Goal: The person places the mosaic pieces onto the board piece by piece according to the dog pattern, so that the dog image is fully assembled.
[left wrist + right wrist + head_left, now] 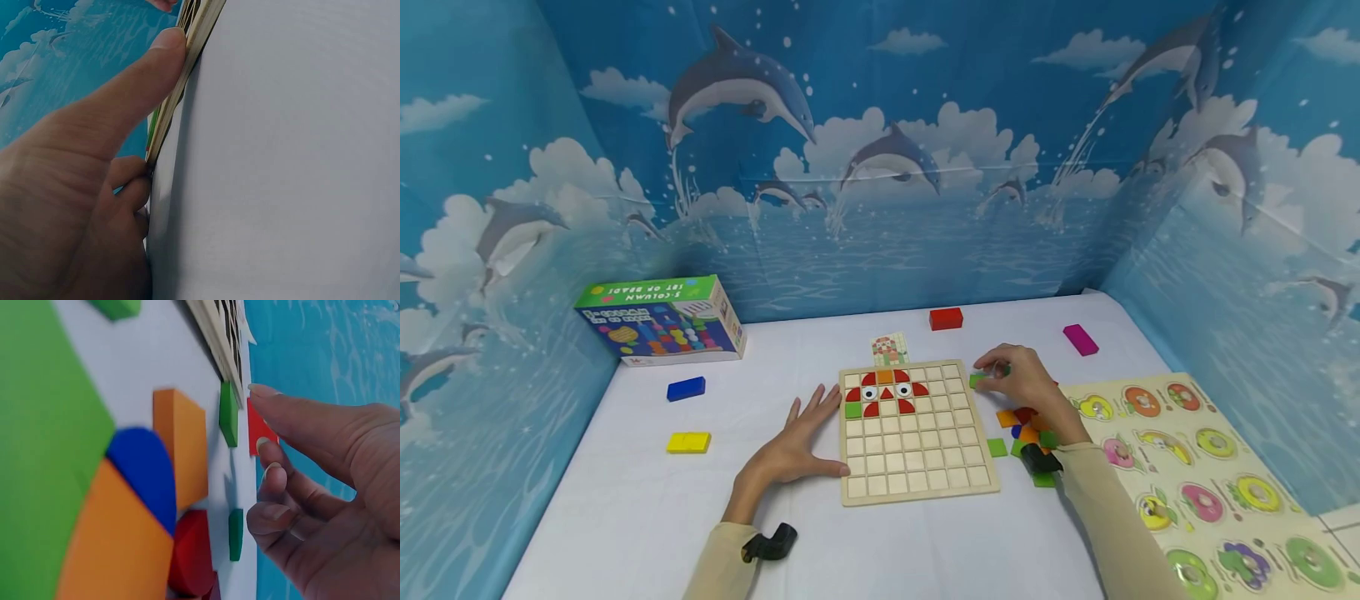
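Left hand [796, 446] flat, fingers spread, braces grid board [917, 462] at its left edge, mid-tabletop [625, 500]. Right hand [1026, 382] pinches green tile [977, 380] beside board's upper right corner, above loose tile pile [1026, 425].

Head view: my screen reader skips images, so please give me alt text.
A person's left hand rests flat beside a wooden grid board while the right hand touches a green tile at its right edge.
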{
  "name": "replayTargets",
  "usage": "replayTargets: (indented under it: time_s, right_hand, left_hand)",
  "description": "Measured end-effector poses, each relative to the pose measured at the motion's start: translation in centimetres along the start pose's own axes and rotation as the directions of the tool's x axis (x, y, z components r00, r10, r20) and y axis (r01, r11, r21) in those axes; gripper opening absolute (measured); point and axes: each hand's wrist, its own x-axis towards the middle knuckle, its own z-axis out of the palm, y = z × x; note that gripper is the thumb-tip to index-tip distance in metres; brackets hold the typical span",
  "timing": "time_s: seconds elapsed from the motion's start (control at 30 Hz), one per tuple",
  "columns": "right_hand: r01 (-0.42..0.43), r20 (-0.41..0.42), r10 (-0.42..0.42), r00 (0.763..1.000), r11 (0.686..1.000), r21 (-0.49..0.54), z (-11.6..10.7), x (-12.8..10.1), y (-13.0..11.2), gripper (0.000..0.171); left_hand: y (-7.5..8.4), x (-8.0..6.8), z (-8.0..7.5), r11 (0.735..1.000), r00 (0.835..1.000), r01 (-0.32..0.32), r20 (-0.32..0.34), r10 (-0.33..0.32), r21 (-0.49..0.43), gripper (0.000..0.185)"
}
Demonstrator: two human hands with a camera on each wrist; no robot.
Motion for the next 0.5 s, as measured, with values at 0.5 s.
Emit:
replayTargets:
  time_s: [0.5]
  right_hand:
    - [-0.074,0.065,0.076,0.995,0.997,-0.031,0.21,0.25,0.28,0.022]
  left_hand:
    - [0.13,-0.02,0.02,1.0,1.0,0.01,-0.003,-0.01,-0.017,0.126]
